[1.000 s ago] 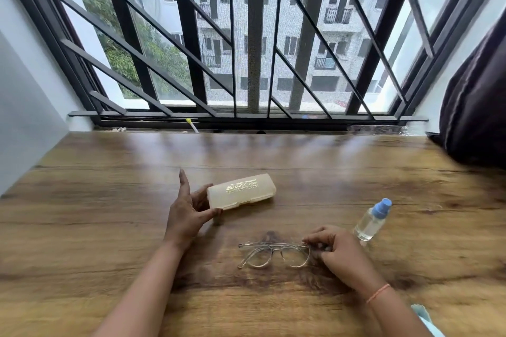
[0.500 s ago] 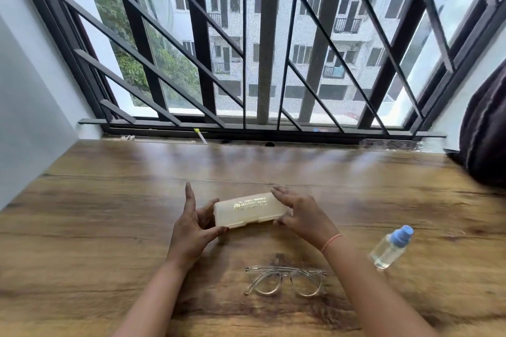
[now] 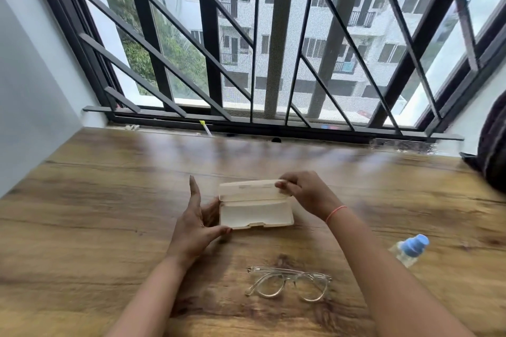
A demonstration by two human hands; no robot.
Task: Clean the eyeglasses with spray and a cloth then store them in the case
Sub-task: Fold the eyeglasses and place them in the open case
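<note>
Now lifted open, case (image 3: 256, 210) lid pinched by right hand (image 3: 306, 194); left hand (image 3: 195, 223) loosely braces its end

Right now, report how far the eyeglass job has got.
Done: the case is open on the table. In hand: the left hand steadies its left end; the right hand holds the lid up. Left: the eyeglasses lie outside it, the spray bottle untouched, and no cloth shows.

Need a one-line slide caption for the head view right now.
Right hand lifts case lid, left hand steadies it; eyeglasses wait.
</note>
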